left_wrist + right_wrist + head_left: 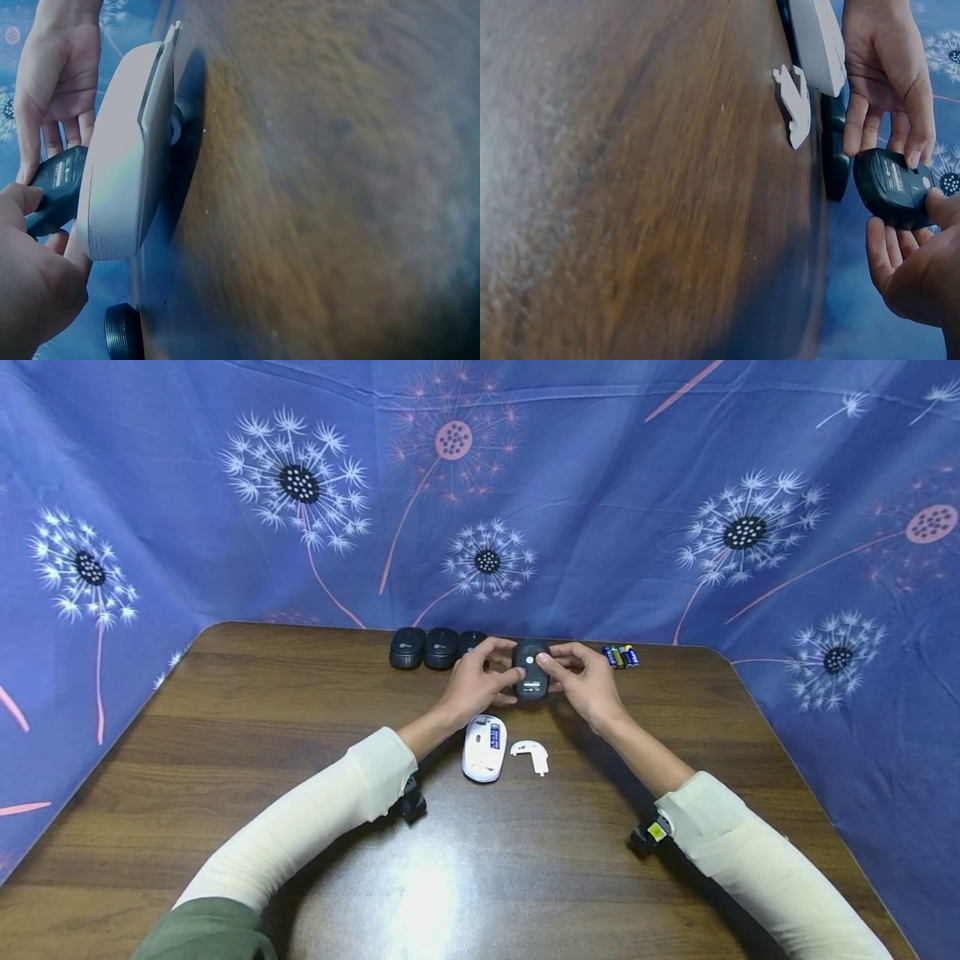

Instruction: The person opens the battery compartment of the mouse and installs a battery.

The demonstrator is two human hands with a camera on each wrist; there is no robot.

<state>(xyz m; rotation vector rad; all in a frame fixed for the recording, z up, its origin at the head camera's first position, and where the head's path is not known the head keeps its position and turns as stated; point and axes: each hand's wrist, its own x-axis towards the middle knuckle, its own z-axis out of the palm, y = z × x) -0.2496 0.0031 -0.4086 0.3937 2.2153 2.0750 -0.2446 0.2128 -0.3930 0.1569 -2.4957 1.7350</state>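
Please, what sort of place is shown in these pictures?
Probably a makeshift recording corner: a wooden table backed by a blue dandelion-print cloth, with a dark device worn at each wrist.

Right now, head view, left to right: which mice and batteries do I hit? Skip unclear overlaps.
Leftmost black mouse → second black mouse → white mouse → held black mouse → batteries.

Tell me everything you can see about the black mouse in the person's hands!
The black mouse is rounded and looks like plastic. Its underside faces the head camera, showing a pale round spot and light printing. It is held up off the table. The left hand and right hand grip opposite sides, thumbs on its underside.
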